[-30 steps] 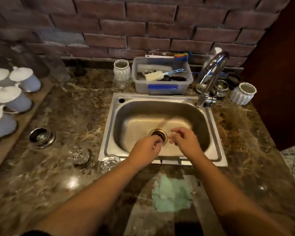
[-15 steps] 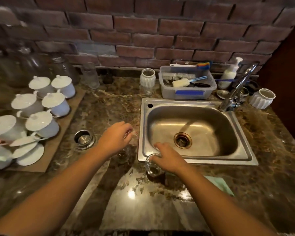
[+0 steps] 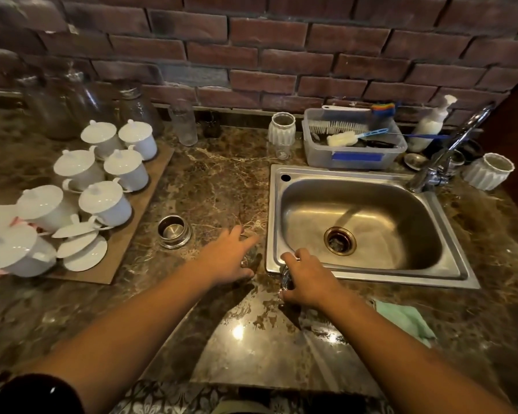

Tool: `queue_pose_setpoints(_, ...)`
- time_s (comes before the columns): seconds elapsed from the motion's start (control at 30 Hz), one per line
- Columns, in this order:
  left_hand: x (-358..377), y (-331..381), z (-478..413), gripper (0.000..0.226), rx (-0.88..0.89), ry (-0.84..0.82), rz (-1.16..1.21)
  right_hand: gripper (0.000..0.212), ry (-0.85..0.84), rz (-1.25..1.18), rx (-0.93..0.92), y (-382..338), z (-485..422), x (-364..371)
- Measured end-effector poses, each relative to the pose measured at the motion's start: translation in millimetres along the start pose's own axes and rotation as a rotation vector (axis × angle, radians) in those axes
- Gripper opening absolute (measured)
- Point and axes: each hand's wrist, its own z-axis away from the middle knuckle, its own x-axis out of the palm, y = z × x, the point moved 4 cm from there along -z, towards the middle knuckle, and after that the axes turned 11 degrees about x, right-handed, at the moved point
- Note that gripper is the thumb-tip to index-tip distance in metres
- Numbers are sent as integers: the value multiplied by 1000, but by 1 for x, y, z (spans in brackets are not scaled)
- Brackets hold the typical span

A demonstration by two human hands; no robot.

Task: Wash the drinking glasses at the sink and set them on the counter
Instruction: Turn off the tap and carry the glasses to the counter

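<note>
Two small clear drinking glasses stand on the marble counter (image 3: 216, 180) just left of the steel sink (image 3: 274, 219). My left hand (image 3: 226, 259) curls round the left glass (image 3: 249, 258), which mostly hides under the fingers. My right hand (image 3: 307, 279) grips the right glass (image 3: 285, 279) at the sink's front left corner. The sink basin is dry-looking with a brass drain (image 3: 340, 241); the tap (image 3: 449, 153) stands at its back right, no water running.
A small steel cup (image 3: 174, 231) sits left of my left hand. A board with several white lidded cups (image 3: 105, 201) fills the left. A plastic tub of brushes (image 3: 355, 144), soap bottle (image 3: 429, 124), white ribbed jars and tall glass (image 3: 186, 124) line the back. A green cloth (image 3: 404, 318) lies at front right.
Both hands left the sink basin and came to the counter at the left. The left hand has lowered onto the left glass; the right hand stays round the right glass.
</note>
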Motion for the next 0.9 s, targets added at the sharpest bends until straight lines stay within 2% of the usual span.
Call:
queue_pose_setpoints(0.3,5,1,-11,87,22,-74,-120,71,31,19,19,1,4,4)
queue_pose_setpoints(0.43,2,2,-14,80,6,-93,-76,65,16,-24,25,3,7,-1)
queue_pose_setpoints(0.53,-4,7,-16,76,2,-103,-42,70,13,-94,51,13,10,-13)
queue_pose_setpoints(0.67,-27,16,-20,74,-1,-82,-18,78,14,-65,44,30,14,-40)
queue_pose_setpoints(0.9,-71,27,-15,68,-23,42,20,72,89,-64,60,55,15,-96)
